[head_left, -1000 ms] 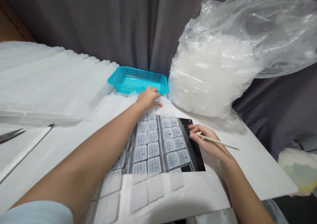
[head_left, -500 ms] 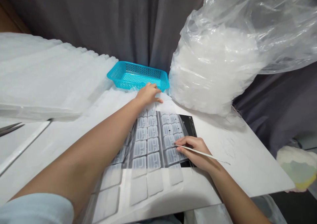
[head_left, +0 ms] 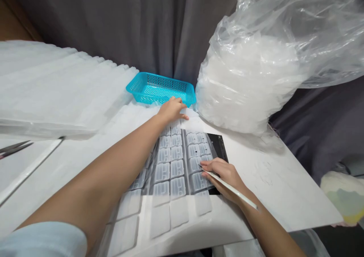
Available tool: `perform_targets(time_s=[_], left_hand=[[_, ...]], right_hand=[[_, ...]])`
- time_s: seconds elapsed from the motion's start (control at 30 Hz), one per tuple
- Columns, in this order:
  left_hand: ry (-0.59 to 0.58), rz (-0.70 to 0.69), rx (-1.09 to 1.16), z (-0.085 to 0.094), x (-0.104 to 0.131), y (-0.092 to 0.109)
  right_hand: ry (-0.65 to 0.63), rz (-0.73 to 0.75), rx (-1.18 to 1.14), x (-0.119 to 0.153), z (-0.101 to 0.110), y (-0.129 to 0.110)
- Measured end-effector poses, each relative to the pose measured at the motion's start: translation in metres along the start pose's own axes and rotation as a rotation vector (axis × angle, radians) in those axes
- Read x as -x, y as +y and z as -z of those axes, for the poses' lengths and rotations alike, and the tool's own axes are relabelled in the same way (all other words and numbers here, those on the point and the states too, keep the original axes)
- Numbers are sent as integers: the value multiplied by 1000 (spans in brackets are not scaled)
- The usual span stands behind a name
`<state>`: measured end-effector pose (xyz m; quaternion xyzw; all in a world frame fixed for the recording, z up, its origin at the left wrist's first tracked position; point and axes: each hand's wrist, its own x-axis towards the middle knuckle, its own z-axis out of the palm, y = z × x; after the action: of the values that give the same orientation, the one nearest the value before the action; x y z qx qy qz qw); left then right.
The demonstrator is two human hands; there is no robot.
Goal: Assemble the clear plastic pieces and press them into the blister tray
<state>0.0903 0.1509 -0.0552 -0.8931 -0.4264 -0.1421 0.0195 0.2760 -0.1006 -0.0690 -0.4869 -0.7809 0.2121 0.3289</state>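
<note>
R hand (head_left: 224, 173) has a slim white stick (head_left: 236, 191) in a narrow pinch grip, tip at or just over a pocket in the R-side columns of the clear pocketed tray (head_left: 178, 168); can't tell if it touches. L hand (head_left: 172, 111) is nr the tray's far end, grip wide w/ thumb apart, nothing seen held; contact unclear. Tray runs from nr the surface's (head_left: 261, 166) far edge twd its near edge, partly over a black sheet (head_left: 218, 147). Small dark dots show in some R-side pockets.

Step in hand looks like fine tip work, pocket by pocket; any next move prob. calls for a steady tray & light, exact tip placement.

Teal basket (head_left: 167, 83) sits at the far edge, bagged white stack (head_left: 247, 71) just R of it, big white pile (head_left: 57, 86) L, scissors (head_left: 14, 149) at far L w/ a white strip (head_left: 31, 170) beside.
</note>
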Motion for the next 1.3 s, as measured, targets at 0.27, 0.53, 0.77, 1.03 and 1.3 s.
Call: perform_targets(time_s=[0.27, 0.53, 0.77, 1.03, 1.3], left_hand=[[6, 3, -14, -1, 0, -1], [5, 1, -22, 0, -1, 0], [-4, 5, -3, -3, -2, -1], [-16, 9, 12, -4, -4, -2], [-10, 0, -2, -4, -4, -2]], right_hand=[[130, 27, 166, 2, -16, 11], [360, -369, 172, 9, 39, 23], [-209, -214, -404, 12, 33, 5], [-248, -170, -337, 7, 25, 5], [-244, -101, -245, 5, 25, -5]])
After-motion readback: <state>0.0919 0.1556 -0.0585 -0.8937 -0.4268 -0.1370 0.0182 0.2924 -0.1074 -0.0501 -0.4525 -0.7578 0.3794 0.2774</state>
